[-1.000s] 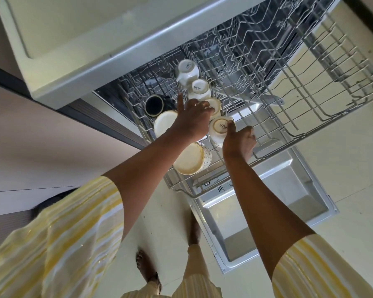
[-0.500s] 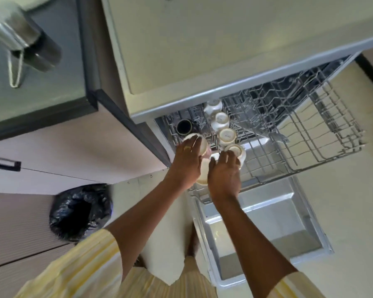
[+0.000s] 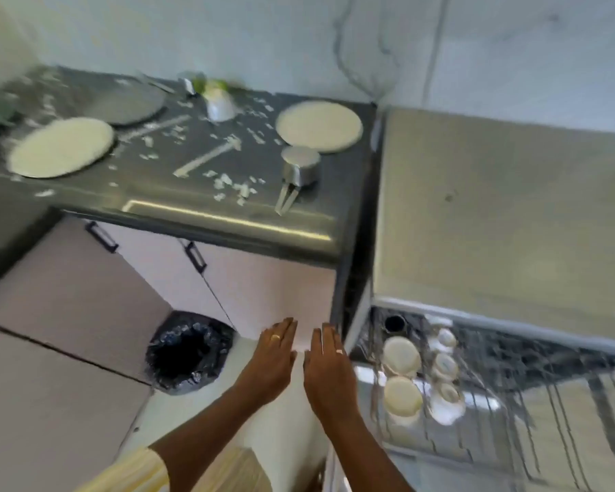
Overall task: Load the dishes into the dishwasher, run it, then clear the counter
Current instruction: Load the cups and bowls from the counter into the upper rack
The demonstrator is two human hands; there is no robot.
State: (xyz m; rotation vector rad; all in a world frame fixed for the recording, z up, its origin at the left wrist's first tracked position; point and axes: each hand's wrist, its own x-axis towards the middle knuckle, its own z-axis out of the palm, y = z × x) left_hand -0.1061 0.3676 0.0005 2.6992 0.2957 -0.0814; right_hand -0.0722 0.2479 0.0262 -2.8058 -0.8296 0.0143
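Grey worktop (image 3: 178,204) runs along the wall, littered with pale scraps (image 3: 228,182). It carries the dishes not yet loaded: a left plate (image 3: 62,146) and a right plate (image 3: 319,126), both cream, a steel plate (image 3: 125,103) behind, an upturned white cup (image 3: 220,105) and a steel pot (image 3: 300,169) near the front edge. Just beside it stands the dishwasher (image 3: 494,214), its rack (image 3: 554,406) pulled out with bowls (image 3: 402,355) and cups (image 3: 446,365) sitting in it.

Left hand (image 3: 272,363) and right hand (image 3: 329,371) hover side by side before the cupboard, fingers straight and flat, holding nothing. The step looks like a reach to the worktop for the next load. Done well, that means taking the near pot and right plate first and tipping any scraps into the bin (image 3: 189,353) below. The plates should then stand on edge between the tines rather than lie flat.

No brand or writing can be read; blur smears the cups in the rack.
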